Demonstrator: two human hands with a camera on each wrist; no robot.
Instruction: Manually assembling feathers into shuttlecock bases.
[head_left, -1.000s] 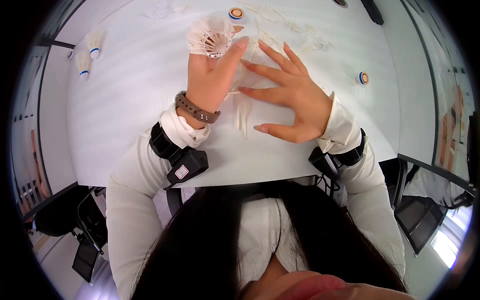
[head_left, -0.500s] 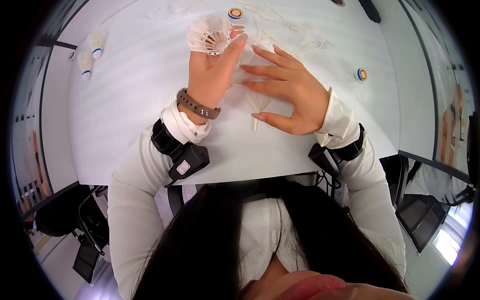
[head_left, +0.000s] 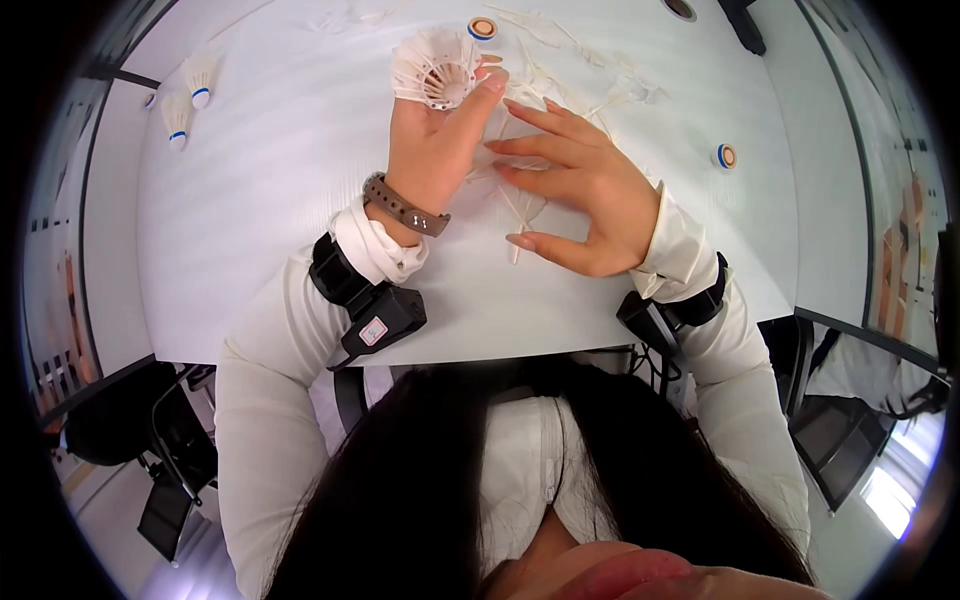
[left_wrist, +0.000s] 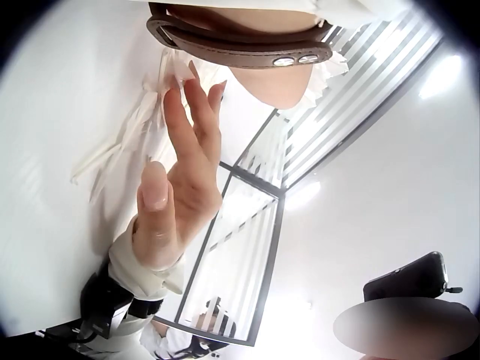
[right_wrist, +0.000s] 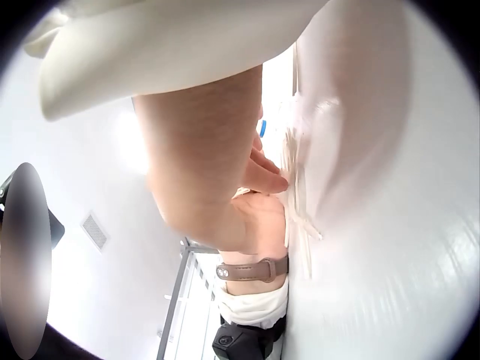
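Note:
My left hand grips a white feather shuttlecock at the far middle of the white table, its open skirt facing me. A brown watch strap circles that wrist. Just to the right, my right hand lies flat with straight, spread fingers resting on a small fan of loose white feathers. The left wrist view shows the right hand edge-on beside the feathers. In the right wrist view the feathers lie on the table under the right hand.
Two shuttlecocks lie at the far left. Cork bases and scattered loose feathers lie at the back and right. A dark object sits at the far right corner. Chairs stand below the table's near edge.
The loose feathers, lying parallel one second ago, are now fanned out under my right hand. My left hand has shifted slightly up and to the right with the shuttlecock.

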